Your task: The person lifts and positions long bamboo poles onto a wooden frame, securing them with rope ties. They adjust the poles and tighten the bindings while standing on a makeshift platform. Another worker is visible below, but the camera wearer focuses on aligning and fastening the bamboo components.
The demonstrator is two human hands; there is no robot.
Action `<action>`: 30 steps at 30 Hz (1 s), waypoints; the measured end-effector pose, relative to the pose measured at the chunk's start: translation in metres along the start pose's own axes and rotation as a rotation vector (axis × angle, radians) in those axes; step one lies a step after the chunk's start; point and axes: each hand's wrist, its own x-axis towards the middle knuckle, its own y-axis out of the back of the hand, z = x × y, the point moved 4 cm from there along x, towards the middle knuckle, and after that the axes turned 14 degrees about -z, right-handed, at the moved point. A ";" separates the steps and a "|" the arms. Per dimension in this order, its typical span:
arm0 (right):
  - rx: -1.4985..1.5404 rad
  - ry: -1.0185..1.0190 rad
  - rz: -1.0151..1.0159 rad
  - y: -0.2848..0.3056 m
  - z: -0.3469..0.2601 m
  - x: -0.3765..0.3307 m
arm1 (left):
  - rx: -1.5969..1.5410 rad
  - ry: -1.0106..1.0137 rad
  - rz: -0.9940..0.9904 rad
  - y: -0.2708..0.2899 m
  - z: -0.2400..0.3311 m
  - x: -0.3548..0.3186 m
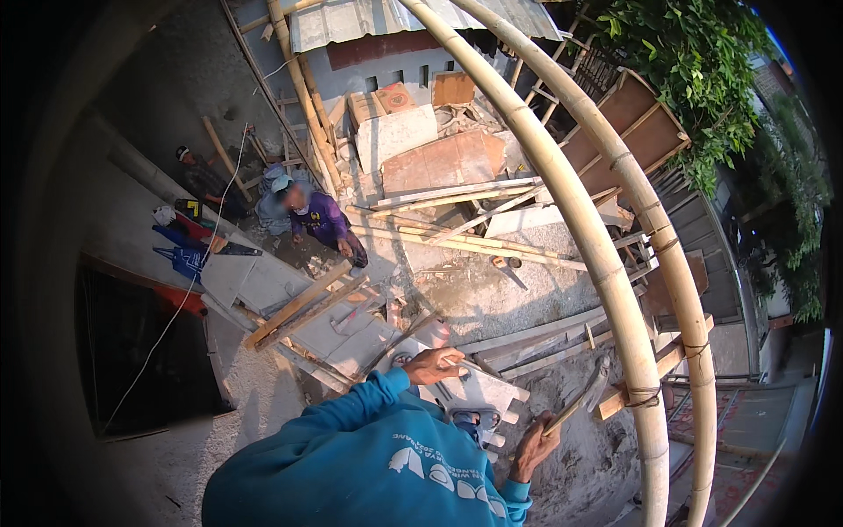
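My left hand [430, 366] is closed in front of my chest, above a pale platform [479, 393] on which my feet in sandals [468, 418] stand. Its fingertips are pinched together; what they hold, if anything, is too small to name. Lower right, my right hand [533, 445] wraps round the wooden handle of a hammer [569, 411]. The hammer's greyish head points up and away, close to a short wood block [613, 403] by the bamboo. Teal sleeves cover both my arms.
Two long bamboo poles [575, 189] curve past on my right, bound with ties. Far below lie loose planks [474, 241], sheets [443, 164] and rubble. A person in purple [327, 220] crouches at left, another person [206, 183] behind. A white cable [198, 272] hangs at left.
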 end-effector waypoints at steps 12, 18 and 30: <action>-0.209 -0.160 -0.575 -0.143 -0.020 -0.042 | -0.240 -0.036 -0.402 -0.013 0.045 -0.026; -0.272 0.006 -0.657 -0.138 -0.010 -0.026 | -0.397 -0.154 -0.077 0.018 0.041 -0.021; -0.106 0.032 -0.547 -0.046 0.005 0.001 | 0.191 -0.391 -0.014 -0.048 0.099 0.047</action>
